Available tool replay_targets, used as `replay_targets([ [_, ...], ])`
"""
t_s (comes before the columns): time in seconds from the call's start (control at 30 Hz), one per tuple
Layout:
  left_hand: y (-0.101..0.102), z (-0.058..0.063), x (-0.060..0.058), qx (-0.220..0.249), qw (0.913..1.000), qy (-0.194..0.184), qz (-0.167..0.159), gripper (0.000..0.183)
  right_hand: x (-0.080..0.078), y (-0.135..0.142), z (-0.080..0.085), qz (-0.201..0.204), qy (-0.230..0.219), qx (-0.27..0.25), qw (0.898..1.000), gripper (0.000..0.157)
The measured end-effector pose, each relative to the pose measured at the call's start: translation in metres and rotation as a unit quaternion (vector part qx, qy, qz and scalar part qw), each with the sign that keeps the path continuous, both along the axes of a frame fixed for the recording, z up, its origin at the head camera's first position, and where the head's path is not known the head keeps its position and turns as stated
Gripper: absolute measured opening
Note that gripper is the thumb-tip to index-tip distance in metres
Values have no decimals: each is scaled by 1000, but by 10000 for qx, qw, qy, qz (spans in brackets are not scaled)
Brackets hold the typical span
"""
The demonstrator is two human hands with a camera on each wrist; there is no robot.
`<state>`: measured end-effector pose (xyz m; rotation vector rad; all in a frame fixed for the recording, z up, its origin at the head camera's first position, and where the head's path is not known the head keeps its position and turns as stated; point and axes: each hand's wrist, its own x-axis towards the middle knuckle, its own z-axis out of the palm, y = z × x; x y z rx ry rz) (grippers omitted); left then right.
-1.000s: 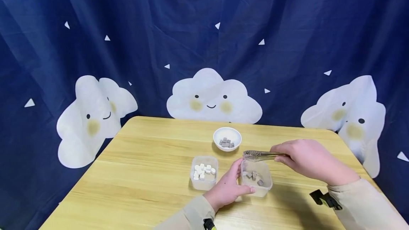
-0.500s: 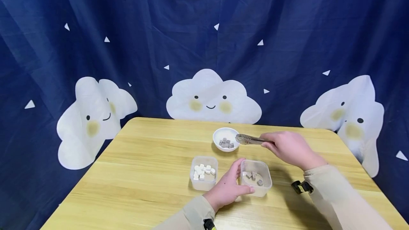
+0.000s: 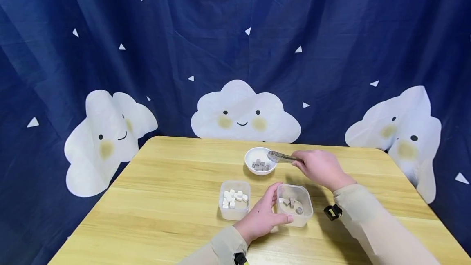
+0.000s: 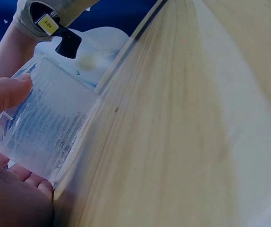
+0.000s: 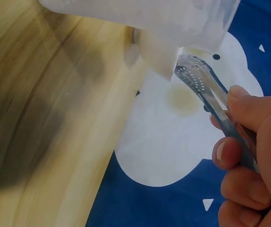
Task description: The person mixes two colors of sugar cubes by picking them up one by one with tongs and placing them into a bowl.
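Observation:
My left hand [image 3: 259, 217] grips a clear plastic container [image 3: 308, 212] by its left side, thumb across the front; a few grey-brown cubes [image 3: 299, 210] lie inside. In the left wrist view the thumb and fingers curl round this container [image 4: 50, 118]. With my right hand [image 3: 323, 168] I hold metal tongs [image 3: 285, 158] with perforated ends. Their tips are over the right part of a white bowl [image 3: 252, 168], which has several grey-brown cubes [image 3: 259, 165] in it. Both arms of the tongs [image 5: 211, 101] are pinched between thumb and fingers in the right wrist view.
A second plastic container [image 3: 235, 216] with several white cubes [image 3: 232, 196] stands left of my left hand. All of it is on a wooden table [image 3: 165, 183]. Behind the far edge hangs a dark blue curtain [image 3: 220, 60] with cloud figures.
My right hand has carried the tongs from above the right container, up and left to the white bowl. My left hand has stayed on its container.

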<state>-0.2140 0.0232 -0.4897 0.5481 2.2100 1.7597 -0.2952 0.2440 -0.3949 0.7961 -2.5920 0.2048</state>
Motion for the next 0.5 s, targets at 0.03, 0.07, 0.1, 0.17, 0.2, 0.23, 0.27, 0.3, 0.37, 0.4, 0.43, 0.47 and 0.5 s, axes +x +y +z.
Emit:
replay_targets([
  [0.03,0,0,0,11,10000,1,-4,98,0,-1,0,-22,-18,-4,10000,6],
  [0.07,0,0,0,34,10000,18,-18,97,0,-1,0,-48,-43,1,10000,7],
  [0.1,0,0,1,38,10000,24,-26,97,0,-1,0,-54,-61,2,10000,7],
  [0.17,-1,1,1,53,10000,41,-35,97,0,-2,1,-41,-97,-5,9999,8],
  [0.2,-1,1,1,69,10000,47,-42,97,0,-2,1,-34,-107,-7,9999,9],
  [0.23,-1,1,1,60,10000,51,-38,97,0,-2,1,-33,-114,-12,9999,9],
  [0.27,-1,1,1,52,10000,46,-35,97,0,-2,2,-34,-125,-11,9999,9],
  [0.3,-1,1,1,32,10000,32,-23,97,1,-2,2,-33,-130,-6,9999,10],
  [0.37,-1,1,1,5,10000,19,-2,98,1,-2,2,-36,-129,-26,9999,10],
  [0.4,-1,1,1,9,10000,9,0,98,2,-1,2,-37,-128,-40,9999,10],
  [0.43,0,1,1,0,10000,0,3,99,3,-1,3,-41,-124,-51,9999,9],
  [0.47,0,1,1,16,10000,-11,-3,99,5,-1,4,-34,-123,-59,9999,9],
  [0.5,0,1,1,29,10000,-20,-8,100,7,0,5,-26,-116,-80,9999,8],
])
